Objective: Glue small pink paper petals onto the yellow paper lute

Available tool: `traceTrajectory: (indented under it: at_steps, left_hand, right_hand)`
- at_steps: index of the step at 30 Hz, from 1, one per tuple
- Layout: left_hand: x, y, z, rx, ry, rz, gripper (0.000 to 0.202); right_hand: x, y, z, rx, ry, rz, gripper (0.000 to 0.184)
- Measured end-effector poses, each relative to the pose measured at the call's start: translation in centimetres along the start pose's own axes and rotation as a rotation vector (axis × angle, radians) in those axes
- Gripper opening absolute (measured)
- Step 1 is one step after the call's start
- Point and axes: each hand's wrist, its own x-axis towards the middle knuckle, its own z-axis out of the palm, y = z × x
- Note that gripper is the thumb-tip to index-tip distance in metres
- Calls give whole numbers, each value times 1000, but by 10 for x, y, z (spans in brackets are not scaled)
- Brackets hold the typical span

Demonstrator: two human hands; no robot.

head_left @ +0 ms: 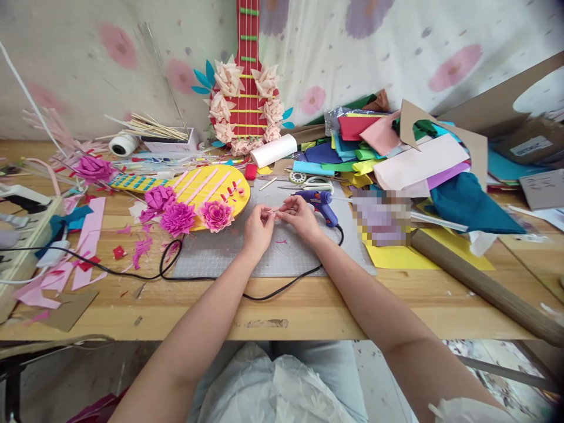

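Note:
Over the grey cutting mat (211, 258), both hands meet with fingertips pinched together. My left hand (259, 228) and my right hand (300, 217) grip a small pale pink piece (274, 212) between them, too small to name. Just beyond the right hand lies a blue hot glue gun (324, 205) on its side. To the left of my hands rests a yellow cardboard guitar (207, 185) with pink strips and magenta paper flowers (177, 218) along its edge. Scissors (319, 184) lie behind the glue gun.
A red paper guitar (248, 111) with pale flowers leans on the curtain. Coloured paper and felt (343, 147) pile up at the right, near a long brown tube (480, 285). A black cord (282, 289) loops across the front. Pink scraps (90, 241) and a power strip (33, 247) lie left.

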Motion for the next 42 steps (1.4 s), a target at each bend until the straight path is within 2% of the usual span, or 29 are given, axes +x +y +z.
traceTrajectory:
  at_steps: [6,13,16,21,25,28,30,36,39,42]
  left_hand:
    - [-2,3,0,-39,-9,7,7]
    - [-1,1,-1,-46,0,-11,15]
    - [0,-2,-2,-42,22,-20,13]
    - [1,-6,-2,-132,37,-48,16]
    - [1,-9,0,-218,49,-60,16]
    - [2,-10,0,-251,51,-64,15]
    - [1,-10,0,-260,43,-61,14]
    - [0,-5,-1,-231,14,-75,13]
    - [0,-6,-2,-223,14,-87,13]
    - [0,-7,-3,-235,8,-83,15]
  right_hand:
    - [1,5,0,-3,36,-42,37]
    - [2,3,-2,-69,120,-64,31]
    - [0,0,-3,-217,155,-102,26]
    - [-7,-8,-3,-588,98,-200,20]
    - [-11,-12,-3,-745,89,-285,21]
    - [-12,-12,-3,-682,99,-316,14]
    - [-12,-11,-1,-571,79,-275,12]
    - [-7,-6,1,-355,36,-149,21]
    - [-7,-7,-1,-376,107,-123,20]
    - [-9,-10,-3,-559,166,-137,17]
